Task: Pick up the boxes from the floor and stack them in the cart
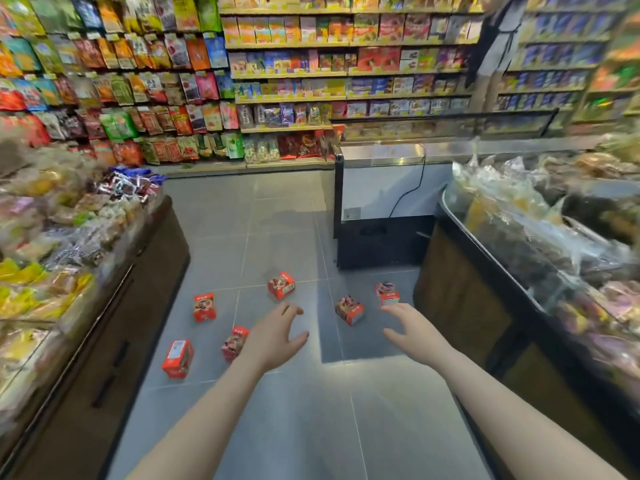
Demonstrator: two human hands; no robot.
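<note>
Several small red boxes lie scattered on the grey tiled floor [277,427]: one at the near left [178,358], one [204,307] behind it, one [234,342] partly hidden by my left hand, one [281,285] farther off in the middle, and two at the right [349,310] [386,293]. My left hand [275,336] reaches out above the floor with its fingers spread and holds nothing. My right hand [414,329] is stretched out too, relaxed and empty, just short of the two right boxes. No cart is in view.
A low display counter [114,306] heaped with bagged snacks lines the left. Another counter [485,306] with wrapped goods lines the right. A chest freezer [384,202] stands ahead on the right. Stocked shelves [311,74] fill the back wall.
</note>
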